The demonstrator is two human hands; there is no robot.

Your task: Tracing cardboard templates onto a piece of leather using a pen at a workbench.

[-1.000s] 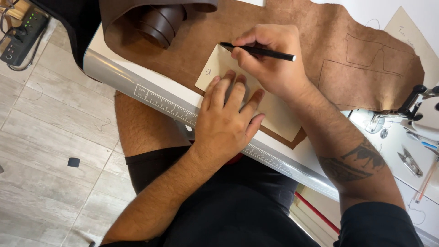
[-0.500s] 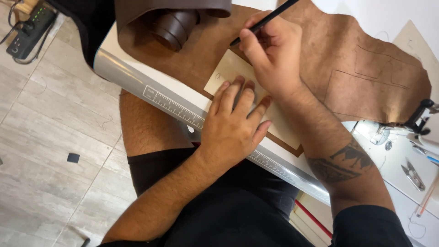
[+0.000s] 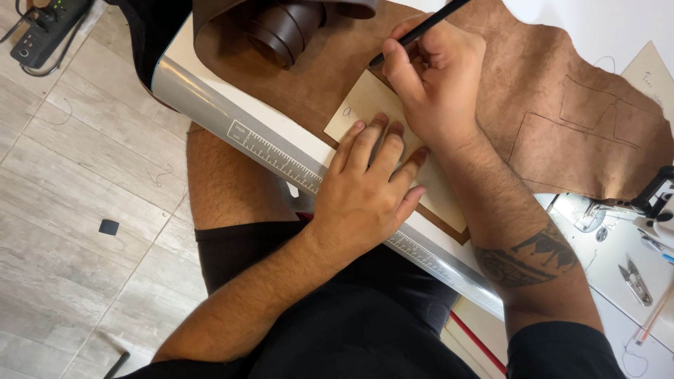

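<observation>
Since the earlier frame, the right hand [image 3: 435, 77] has swung the black pen [image 3: 419, 32] from lying flat across the card to standing steeply, its tip now at the card's far edge.

Left of both grips, a grey power strip [image 3: 43, 31] lies on the floor, and a roll of dark brown leather [image 3: 284, 28] sits on the white counter [image 3: 281, 133]. A printed ruler strip [image 3: 277, 158] runs along the counter's front edge, just below the left hand [image 3: 368, 189]. That hand's grip is open and holds nothing: fingers spread, pressing flat on the cream card template [image 3: 365, 105].

The template lies on the tan leather hide [image 3: 533, 70], directly under both hands. The right hand's grip is closed around the pen, thumb and fingers pinched on the barrel.

Right of the grips, traced outlines [image 3: 576, 133] show on the hide. Further right, small thread snips [image 3: 635, 274] rest on the counter, well apart from both hands.
</observation>
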